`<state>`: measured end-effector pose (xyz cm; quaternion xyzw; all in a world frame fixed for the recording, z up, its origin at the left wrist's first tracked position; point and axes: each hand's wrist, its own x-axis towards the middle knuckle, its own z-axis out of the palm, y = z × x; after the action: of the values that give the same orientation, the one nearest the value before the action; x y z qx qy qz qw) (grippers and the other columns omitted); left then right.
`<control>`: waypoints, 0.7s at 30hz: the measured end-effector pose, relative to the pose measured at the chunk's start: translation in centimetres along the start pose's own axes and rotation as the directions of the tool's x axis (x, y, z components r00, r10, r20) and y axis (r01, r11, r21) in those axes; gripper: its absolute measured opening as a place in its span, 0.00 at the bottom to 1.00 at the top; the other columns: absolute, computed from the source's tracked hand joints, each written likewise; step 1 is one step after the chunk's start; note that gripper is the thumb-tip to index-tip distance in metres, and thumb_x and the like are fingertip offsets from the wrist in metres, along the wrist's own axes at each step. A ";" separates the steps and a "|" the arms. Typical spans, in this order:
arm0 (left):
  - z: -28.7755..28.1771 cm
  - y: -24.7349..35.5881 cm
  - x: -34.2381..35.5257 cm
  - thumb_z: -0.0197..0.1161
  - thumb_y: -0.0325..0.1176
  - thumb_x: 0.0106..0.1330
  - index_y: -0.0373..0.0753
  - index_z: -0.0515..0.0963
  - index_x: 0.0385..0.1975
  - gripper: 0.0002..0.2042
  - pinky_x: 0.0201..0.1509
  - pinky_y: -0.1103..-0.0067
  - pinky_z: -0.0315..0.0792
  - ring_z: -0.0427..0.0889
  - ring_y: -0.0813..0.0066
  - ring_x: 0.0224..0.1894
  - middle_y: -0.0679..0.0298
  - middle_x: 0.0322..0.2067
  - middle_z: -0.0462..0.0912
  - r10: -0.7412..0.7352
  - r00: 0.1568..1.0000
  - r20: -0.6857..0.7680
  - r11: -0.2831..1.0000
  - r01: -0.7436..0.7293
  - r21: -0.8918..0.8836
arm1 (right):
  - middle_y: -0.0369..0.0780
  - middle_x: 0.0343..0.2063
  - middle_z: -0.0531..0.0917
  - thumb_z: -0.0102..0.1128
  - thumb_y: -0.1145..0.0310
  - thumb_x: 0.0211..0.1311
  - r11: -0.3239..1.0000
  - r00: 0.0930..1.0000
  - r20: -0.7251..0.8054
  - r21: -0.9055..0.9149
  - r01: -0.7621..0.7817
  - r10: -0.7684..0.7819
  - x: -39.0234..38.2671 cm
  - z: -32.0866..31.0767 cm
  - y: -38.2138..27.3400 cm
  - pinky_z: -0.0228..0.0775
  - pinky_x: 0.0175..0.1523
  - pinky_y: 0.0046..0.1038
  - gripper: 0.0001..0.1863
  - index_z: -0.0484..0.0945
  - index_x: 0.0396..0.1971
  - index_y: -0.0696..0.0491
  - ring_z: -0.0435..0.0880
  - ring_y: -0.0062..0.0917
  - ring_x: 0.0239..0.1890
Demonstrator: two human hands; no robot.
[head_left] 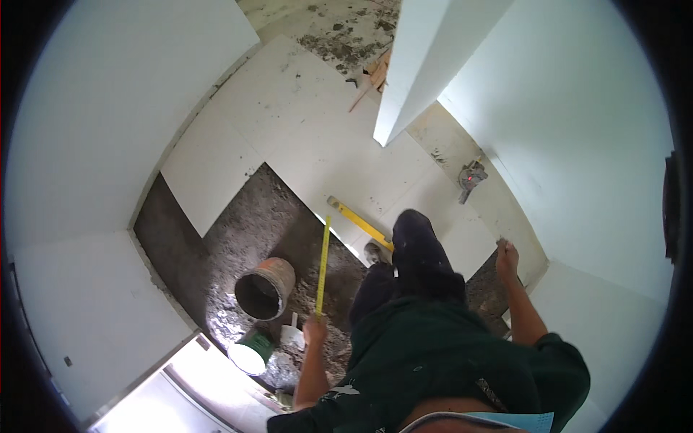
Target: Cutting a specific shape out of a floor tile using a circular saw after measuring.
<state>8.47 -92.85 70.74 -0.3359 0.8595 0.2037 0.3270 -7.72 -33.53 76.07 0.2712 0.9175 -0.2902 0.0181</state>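
Note:
My left hand (315,330) is closed at the lower end of a yellow tape measure (323,268). Its blade runs straight up over the dark mortar bed to the edge of the laid tiles; the case is not visible. Off to the right, my right hand (507,260) is closed beside the tile edge near the right wall, and whatever its fingers hold is too small to make out. A yellow spirit level (359,222) lies on the pale tiles (310,137) next to my shoe (374,252). Beside my left hand sits a pale trowel-like tool (293,335) with a short handle.
An orange-brown bucket (274,278) lies tipped on the mortar bed (238,231), near a green-and-white bucket (253,352). A grey power tool (473,177) rests by the right wall. A white wall end (411,79) juts in at the top, with wood scraps (379,72) beside it.

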 end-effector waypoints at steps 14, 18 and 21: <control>-13.5 15.8 19.2 0.66 0.44 0.57 0.40 0.84 0.31 0.13 0.30 0.66 0.77 0.84 0.61 0.27 0.55 0.25 0.85 -0.116 0.990 -0.077 0.919 0.078 -0.386 | 0.42 0.33 0.80 0.60 0.66 0.64 0.659 0.661 0.110 0.294 0.692 -0.742 27.4 27.8 -51.5 0.75 0.41 0.36 0.08 0.79 0.40 0.51 0.82 0.40 0.35; -20.0 14.3 28.1 0.65 0.42 0.57 0.39 0.83 0.29 0.12 0.29 0.67 0.76 0.83 0.62 0.25 0.56 0.24 0.84 0.014 0.992 -0.128 0.965 -0.047 -0.257 | 0.43 0.36 0.79 0.62 0.68 0.60 0.706 0.701 0.177 0.375 0.601 -0.691 32.7 31.3 -62.8 0.76 0.41 0.36 0.08 0.79 0.40 0.50 0.82 0.40 0.37; -24.8 17.4 36.2 0.64 0.41 0.58 0.39 0.82 0.27 0.11 0.27 0.67 0.76 0.82 0.64 0.23 0.56 0.23 0.83 0.193 0.967 -0.166 0.965 -0.217 -0.147 | 0.42 0.41 0.78 0.63 0.72 0.56 0.707 0.693 0.150 0.228 0.669 -0.705 39.6 31.8 -65.7 0.76 0.42 0.37 0.10 0.79 0.39 0.49 0.82 0.41 0.38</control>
<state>-34.74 -111.01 65.18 -0.2851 0.8921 0.2809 0.2097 -78.79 -76.47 76.47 -0.1268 0.9182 -0.3751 -0.0088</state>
